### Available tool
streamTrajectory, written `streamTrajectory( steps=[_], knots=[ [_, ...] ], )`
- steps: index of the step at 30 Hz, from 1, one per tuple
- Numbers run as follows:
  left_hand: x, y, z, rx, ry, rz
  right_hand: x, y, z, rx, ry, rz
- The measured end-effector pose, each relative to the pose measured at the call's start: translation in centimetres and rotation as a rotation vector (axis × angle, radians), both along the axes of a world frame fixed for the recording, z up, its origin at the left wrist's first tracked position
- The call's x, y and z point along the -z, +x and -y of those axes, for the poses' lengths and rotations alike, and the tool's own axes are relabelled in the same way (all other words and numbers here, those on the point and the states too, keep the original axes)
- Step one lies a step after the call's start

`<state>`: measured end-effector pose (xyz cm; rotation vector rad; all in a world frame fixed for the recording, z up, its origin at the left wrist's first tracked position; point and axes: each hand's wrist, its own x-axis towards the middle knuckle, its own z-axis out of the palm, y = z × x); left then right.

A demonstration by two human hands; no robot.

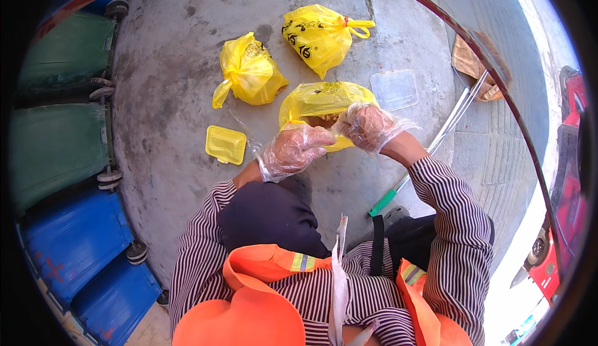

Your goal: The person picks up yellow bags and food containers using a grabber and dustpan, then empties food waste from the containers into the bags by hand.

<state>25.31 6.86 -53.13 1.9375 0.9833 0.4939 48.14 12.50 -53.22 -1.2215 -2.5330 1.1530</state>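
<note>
My left hand (299, 147), in a clear plastic glove, is at the near left edge of an open yellow plastic bag (327, 93), its fingers on the rim. Gloved the same way, my right hand (364, 124) grips the bag's right side. Brownish contents (327, 118) show in the opening between my hands; what they are I cannot tell. Beyond lie two tied yellow bags, one on the left (252, 72) and one with black print (320, 35). A yellow foam tray (225, 144) lies left of my left hand, and a clear plastic lid or container (395, 89) lies right of the open bag.
Green wheeled bins (58, 147) and blue ones (79, 243) line the left side. On the right, a long metal-shafted tool with a green handle (383, 202) lies slanted near my foot, its far end by a brown piece (472, 61). A red vehicle (546, 271) stands far right.
</note>
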Motion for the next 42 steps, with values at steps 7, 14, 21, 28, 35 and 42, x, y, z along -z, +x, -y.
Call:
streamTrajectory(
  steps=[7, 14, 21, 28, 35, 42],
  knots=[
    [5.6, -2.8, 0.2, -0.158, -0.107, -0.616, 8.3, 2.5, 2.3, 0.152, 0.14, 0.213],
    [4.0, 0.3, -1.5, -0.288, 0.369, -0.795, 6.5, 2.5, 1.4, 0.305, 0.06, 0.116],
    [8.2, -2.2, -4.7, -0.423, 0.602, -0.732, 6.4, 1.7, -1.3, 0.314, 0.005, 0.043],
    [10.3, -1.5, -8.5, -0.484, 0.224, -0.917, 9.7, 3.4, -2.3, 0.43, -0.167, 0.016],
    [15.0, -5.5, -7.7, -0.563, -0.155, -0.765, 10.9, 3.3, -1.2, 0.438, -0.336, 0.001],
    [12.5, -1.4, -2.0, -0.825, -0.267, -0.356, 10.9, 3.7, -0.7, 0.537, -0.114, 0.022]
  ],
)
